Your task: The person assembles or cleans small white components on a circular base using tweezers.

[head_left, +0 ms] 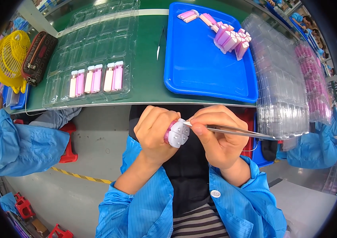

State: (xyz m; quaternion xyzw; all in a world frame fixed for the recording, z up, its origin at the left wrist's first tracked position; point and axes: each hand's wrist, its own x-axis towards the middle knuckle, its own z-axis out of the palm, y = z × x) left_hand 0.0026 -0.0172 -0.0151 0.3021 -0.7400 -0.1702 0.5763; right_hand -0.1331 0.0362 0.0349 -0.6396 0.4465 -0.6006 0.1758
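Observation:
Just in front of the table edge, my left hand (151, 133) is closed around a bundle of pink pieces with white ends (178, 135), the white ends turned toward my right. My right hand (223, 139) grips metal tweezers (251, 133), which point out to the right. Its thumb and forefinger meet at the bundle's upper edge, by a small white tip (187, 123); whether that tip belongs to the bundle cannot be made out. Beyond the hands, a blue tray (204, 71) holds several more pink pieces with white ends (230, 37) toward its far right.
At left on the green table (146, 79), a clear blister tray (97, 43) holds pink and cream pieces (93, 78) in its near row. A yellow fan (11, 55) and dark pouch (39, 57) stand beside it. Stacked clear trays (281, 95) rise at right. Thin tweezers (159, 45) lie mid-table.

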